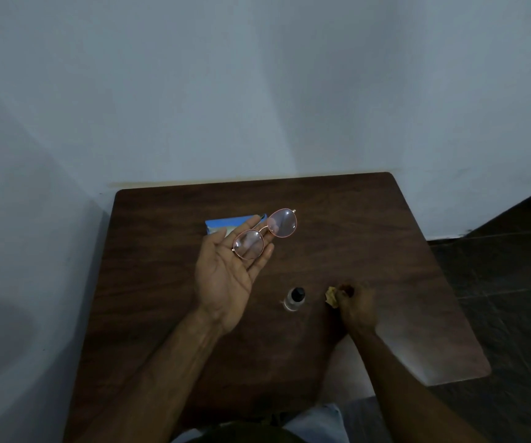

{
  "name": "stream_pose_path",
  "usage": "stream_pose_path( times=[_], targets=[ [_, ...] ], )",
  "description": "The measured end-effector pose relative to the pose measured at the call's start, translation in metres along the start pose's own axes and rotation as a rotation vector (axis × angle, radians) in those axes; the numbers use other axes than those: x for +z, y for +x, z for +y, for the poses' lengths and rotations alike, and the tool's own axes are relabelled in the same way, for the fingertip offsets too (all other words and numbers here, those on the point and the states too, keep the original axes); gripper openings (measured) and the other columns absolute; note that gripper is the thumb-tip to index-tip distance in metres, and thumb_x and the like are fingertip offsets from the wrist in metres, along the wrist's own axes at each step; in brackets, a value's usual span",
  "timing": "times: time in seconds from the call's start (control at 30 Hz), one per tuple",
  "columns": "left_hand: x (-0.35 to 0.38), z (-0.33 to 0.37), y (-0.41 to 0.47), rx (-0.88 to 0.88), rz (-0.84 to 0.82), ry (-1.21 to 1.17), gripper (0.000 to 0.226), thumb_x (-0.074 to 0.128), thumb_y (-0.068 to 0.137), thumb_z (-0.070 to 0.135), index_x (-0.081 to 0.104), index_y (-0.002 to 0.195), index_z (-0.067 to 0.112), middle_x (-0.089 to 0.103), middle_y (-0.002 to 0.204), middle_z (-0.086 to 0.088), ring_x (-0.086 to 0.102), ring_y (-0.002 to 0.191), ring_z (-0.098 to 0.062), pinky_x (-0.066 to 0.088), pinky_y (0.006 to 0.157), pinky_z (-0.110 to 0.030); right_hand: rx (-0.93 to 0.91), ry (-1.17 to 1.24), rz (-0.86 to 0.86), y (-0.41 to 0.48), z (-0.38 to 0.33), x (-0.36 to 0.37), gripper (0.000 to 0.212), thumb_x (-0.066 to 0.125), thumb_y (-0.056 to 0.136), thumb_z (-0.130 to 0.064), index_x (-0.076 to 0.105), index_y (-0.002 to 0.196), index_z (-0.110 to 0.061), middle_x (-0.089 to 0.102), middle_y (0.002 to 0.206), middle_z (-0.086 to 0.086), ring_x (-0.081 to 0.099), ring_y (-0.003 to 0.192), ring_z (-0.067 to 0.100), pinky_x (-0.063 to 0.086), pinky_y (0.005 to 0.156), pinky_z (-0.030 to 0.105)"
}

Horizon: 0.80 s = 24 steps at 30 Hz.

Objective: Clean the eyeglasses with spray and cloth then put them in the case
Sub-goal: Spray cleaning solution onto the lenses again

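My left hand point(225, 276) is palm up above the table, with the folded pink-rimmed eyeglasses point(265, 233) resting on its fingers. One lens lies over the fingertips, the other sticks out past them to the right. Behind the hand a blue case point(222, 226) lies on the table, partly hidden by the fingers. A small clear spray bottle point(294, 298) with a black cap stands on the table between my hands. My right hand point(356, 306) rests on the table, fingers closed on a small crumpled yellowish cloth point(332, 296).
The dark wooden table point(385, 251) stands against a pale wall, in a corner on the left. A dark tiled floor point(513, 282) lies to the right. My lap shows at the table's near edge.
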<state>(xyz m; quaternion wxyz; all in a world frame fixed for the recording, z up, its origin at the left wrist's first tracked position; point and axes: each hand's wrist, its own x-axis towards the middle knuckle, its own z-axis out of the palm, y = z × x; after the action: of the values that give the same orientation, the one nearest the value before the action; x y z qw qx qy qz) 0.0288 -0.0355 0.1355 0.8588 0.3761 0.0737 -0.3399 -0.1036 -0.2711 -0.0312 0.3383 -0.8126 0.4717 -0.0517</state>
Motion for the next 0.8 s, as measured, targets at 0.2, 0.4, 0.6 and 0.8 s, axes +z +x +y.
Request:
stream_pose_path(
  times=[0.2, 0.4, 0.6, 0.8],
  targets=[
    [-0.001, 0.003, 0.0, 0.034, -0.017, 0.041, 0.058, 0.03, 0.112, 0.04, 0.064, 0.14, 0.001, 0.072, 0.137, -0.02, 0.077, 0.115, -0.023, 0.06, 0.104, -0.038, -0.095, 0.521, 0.03, -0.019, -0.09, -0.039, 0.02, 0.07, 0.099, -0.022, 0.077, 0.088, -0.007, 0.069, 0.074, 0.003, 0.063, 0.069, 0.018, 0.053, 0.065, 0.038],
    [-0.002, 0.006, -0.003, 0.11, -0.071, 0.239, 0.062, 0.025, 0.113, 0.038, 0.06, 0.144, -0.002, 0.07, 0.138, -0.024, 0.066, 0.133, -0.036, 0.05, 0.115, -0.045, -0.008, 0.938, -0.522, -0.046, -0.184, -0.088, 0.049, 0.065, 0.098, -0.048, 0.077, 0.089, -0.001, 0.051, 0.06, 0.004, 0.045, 0.049, 0.015, 0.035, 0.046, 0.028],
    [0.0, 0.022, -0.007, 0.325, -0.061, 0.463, 0.046, 0.036, 0.102, 0.025, 0.066, 0.133, 0.008, 0.079, 0.123, -0.017, 0.074, 0.122, -0.031, 0.057, 0.108, -0.048, -0.2, 0.858, -0.547, -0.057, -0.203, -0.095, 0.024, 0.068, 0.1, -0.018, 0.07, 0.089, 0.004, 0.054, 0.065, 0.007, 0.046, 0.056, 0.017, 0.039, 0.047, 0.029],
    [-0.01, 0.025, -0.008, 0.61, 0.039, 0.694, 0.07, 0.046, 0.105, 0.014, 0.021, 0.168, 0.032, 0.066, 0.147, -0.005, 0.064, 0.136, -0.015, 0.052, 0.112, -0.04, -0.556, 0.628, -0.366, -0.06, -0.204, -0.093, 0.023, 0.064, 0.103, -0.023, 0.072, 0.092, -0.006, 0.066, 0.076, 0.008, 0.06, 0.067, 0.026, 0.052, 0.055, 0.038]
  ],
)
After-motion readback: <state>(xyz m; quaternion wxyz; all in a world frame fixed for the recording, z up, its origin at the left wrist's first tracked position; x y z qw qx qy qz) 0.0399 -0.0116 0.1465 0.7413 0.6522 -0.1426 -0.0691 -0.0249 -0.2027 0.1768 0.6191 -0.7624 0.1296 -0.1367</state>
